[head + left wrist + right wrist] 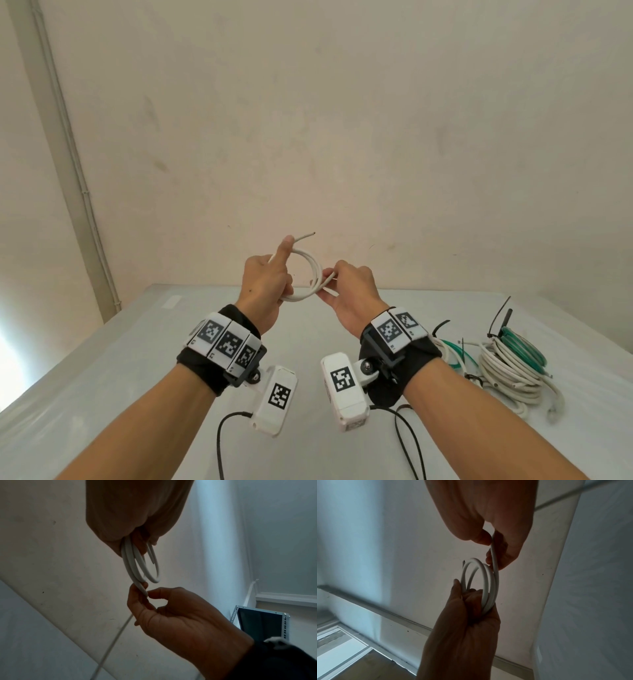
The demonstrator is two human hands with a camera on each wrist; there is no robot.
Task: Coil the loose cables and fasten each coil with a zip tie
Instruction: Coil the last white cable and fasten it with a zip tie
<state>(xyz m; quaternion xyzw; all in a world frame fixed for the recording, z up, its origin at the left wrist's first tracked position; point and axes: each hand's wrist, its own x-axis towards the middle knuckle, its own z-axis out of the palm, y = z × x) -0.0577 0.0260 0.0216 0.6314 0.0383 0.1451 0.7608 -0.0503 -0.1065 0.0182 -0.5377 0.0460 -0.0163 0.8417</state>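
Here both hands [263, 284] [352, 294] grip the upright white cable coil [313, 274], end pointing right.

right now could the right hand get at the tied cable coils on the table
Probably not yet: the right hand pinches the white cable the left hand is coiling. The tied coils lie unobstructed just right of that wrist.

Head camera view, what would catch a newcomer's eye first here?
Two raised hands winding a thin white round cable into a small coil above the grey table: the left hand grips the loops, the right hand pinches the strand. At right lies a pile of white and green coiled cables with black zip ties.
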